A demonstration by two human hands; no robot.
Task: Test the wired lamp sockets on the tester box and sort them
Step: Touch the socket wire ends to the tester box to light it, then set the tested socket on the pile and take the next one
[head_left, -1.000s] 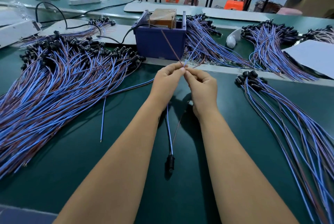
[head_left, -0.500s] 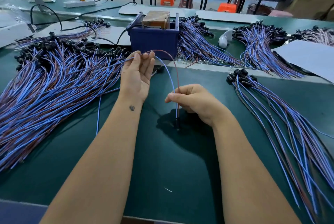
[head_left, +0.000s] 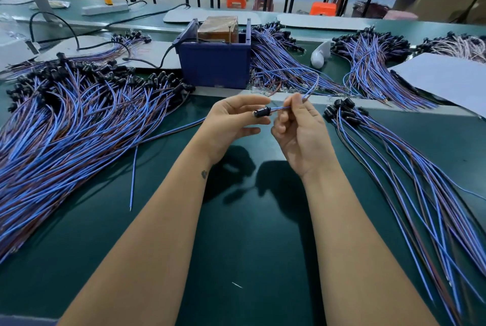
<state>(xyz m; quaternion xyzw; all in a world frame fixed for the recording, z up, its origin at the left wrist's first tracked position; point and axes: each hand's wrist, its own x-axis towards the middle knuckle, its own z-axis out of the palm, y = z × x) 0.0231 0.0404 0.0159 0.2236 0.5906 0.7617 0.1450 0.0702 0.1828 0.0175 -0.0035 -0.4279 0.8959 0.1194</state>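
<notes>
Socket [head_left: 261, 111] now up off the table, pinched in left hand [head_left: 234, 122]; right hand [head_left: 299, 128] pinching its wires [head_left: 311, 83]—likely tester box [head_left: 214, 62] next.

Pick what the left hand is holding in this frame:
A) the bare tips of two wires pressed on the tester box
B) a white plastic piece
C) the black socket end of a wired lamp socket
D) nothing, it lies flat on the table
C: the left hand pinches the black socket above the table, while the right hand holds its blue and brown wires beside it.
</notes>
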